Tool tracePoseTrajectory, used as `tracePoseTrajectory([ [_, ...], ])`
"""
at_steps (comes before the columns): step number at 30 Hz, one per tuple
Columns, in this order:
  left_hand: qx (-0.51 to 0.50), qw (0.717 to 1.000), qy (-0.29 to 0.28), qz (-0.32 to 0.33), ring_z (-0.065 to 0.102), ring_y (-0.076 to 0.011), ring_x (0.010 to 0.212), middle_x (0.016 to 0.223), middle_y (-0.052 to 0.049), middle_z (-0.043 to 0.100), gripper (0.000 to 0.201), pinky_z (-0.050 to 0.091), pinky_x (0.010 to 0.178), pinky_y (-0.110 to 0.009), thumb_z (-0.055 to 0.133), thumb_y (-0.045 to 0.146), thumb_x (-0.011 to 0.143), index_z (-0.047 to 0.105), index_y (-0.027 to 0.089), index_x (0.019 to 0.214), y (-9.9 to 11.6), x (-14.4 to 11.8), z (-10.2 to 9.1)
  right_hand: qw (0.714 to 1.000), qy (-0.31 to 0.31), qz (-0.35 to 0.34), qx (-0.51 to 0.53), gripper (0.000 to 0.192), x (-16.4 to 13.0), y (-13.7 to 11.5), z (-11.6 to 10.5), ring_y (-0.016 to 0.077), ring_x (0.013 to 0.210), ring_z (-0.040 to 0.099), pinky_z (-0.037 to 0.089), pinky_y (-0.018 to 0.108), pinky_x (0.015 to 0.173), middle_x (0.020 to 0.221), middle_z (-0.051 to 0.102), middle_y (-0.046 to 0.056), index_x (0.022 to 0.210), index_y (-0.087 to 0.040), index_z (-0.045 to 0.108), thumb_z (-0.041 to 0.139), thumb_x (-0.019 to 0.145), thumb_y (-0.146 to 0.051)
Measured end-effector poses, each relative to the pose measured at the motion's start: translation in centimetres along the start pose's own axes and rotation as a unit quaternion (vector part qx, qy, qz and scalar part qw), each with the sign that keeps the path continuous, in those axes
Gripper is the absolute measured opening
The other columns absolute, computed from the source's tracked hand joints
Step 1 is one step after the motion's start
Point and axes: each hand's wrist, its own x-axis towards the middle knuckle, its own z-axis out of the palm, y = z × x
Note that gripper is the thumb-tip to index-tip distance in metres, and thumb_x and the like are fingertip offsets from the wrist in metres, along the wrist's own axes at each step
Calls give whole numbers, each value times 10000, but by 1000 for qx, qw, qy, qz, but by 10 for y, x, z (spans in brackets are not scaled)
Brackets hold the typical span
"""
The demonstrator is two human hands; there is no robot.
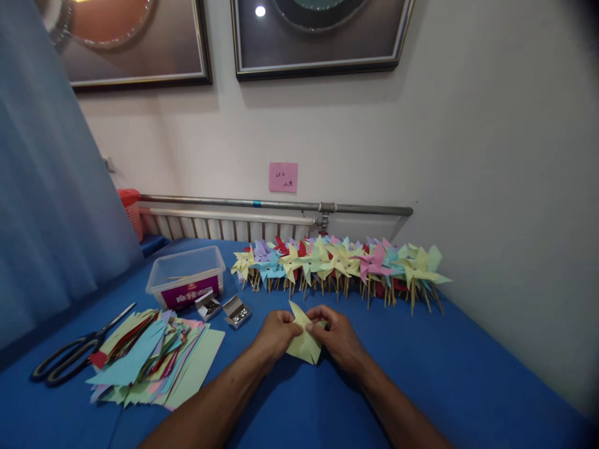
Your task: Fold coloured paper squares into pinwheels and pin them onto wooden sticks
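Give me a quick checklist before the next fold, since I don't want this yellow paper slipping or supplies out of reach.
1. Both hands on the paper: ok. The left hand and right hand pinch the yellow paper.
2. Paper over the blue table: ok.
3. Pin boxes open beside the hands: ok.
4. Scissors lying away from the hands: ok.
5. Cut paper stack at the left: ok.
6. Fold lined up: cannot tell, the fingers hide it.
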Motion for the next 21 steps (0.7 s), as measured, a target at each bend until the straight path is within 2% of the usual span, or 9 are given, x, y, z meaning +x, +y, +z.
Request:
tracePoseTrajectory([
  [13,-17,1000,9,-7,415,-77,403,449,35,518,237,271,451,-218,710,87,632,514,173,528,7,-5,2,999,36,-2,-6,150,-2,5,7,149,600,537,412,260,556,712,653,-19,821,-211,682,693,752,-343],
  [21,-18,1000,12,-7,432,-88,412,456,31,535,211,296,456,-221,713,105,643,539,174,545,2,-1,1,998,60,7,-15,128,-1,6,12,155,599,547,417,271,560,707,644,-26,807,-222,660,690,740,-327],
])
